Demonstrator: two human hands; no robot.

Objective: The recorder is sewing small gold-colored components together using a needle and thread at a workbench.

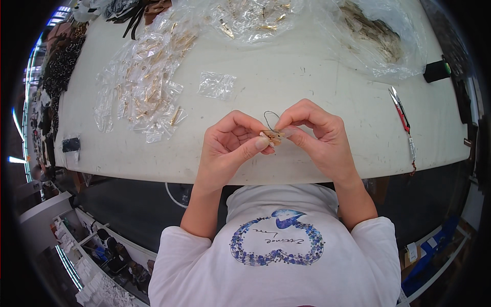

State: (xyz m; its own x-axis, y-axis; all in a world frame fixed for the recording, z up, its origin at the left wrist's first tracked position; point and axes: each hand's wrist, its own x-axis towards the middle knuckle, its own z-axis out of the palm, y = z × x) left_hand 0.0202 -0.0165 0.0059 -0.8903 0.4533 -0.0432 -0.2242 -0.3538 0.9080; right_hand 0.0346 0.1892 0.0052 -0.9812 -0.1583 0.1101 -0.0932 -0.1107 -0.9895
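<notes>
Near the table's front edge, my two hands meet over a small beige-and-gold piece [275,138]. My left hand [227,146] pinches it between thumb and fingers. A thin dark thread [270,113] rises from the piece in a small loop. My right hand [322,135] is closed at the loop's right end, thumb and forefinger pressed together on the thread. The fingertips partly cover the piece, so its exact kind cannot be made out.
Left lies a heap of clear bags with gold-coloured parts [148,82]; another bag [250,20] lies farther back. A single small clear bag [217,85] is nearer. Rightward are red-handled scissors [400,110], a black thread spool [437,71] and a large bag of brownish pieces [378,36].
</notes>
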